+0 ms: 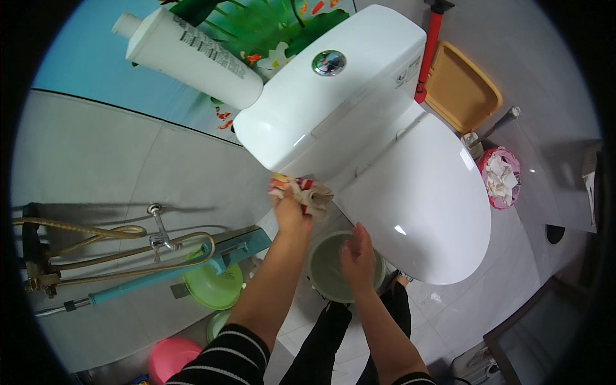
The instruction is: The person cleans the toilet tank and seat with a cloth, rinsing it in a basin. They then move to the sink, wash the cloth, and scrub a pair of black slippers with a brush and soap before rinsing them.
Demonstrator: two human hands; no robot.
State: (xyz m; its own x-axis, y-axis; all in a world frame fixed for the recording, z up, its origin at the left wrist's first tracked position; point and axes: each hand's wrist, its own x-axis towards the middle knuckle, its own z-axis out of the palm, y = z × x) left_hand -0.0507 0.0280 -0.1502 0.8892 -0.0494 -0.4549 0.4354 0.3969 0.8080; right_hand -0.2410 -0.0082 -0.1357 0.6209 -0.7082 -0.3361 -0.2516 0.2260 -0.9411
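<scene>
A bunched cloth (pixel 316 197), beige with red and yellow patches, is in my left hand (pixel 289 206), its fingers closed round it. That hand and the cloth are at the lower left side of the white toilet (pixel 346 144), just below the tank's corner. My right hand (pixel 359 260) hangs with nothing in it, fingers stretched out, over a grey-green bucket (pixel 330 292) on the floor between my feet and the toilet. The toilet's lid (pixel 423 199) is down. On the tank top is a round chrome flush button (pixel 329 63).
A white bottle (pixel 192 61) stands at the tank's left end. Hoses (pixel 96 279) and a tap (pixel 160 237) jut from the left wall, above green (pixel 215 285) and pink basins (pixel 173 359). Right of the toilet are a red-handled tool (pixel 431 54), an orange basin (pixel 459 90) and a paper-filled bin (pixel 500 178).
</scene>
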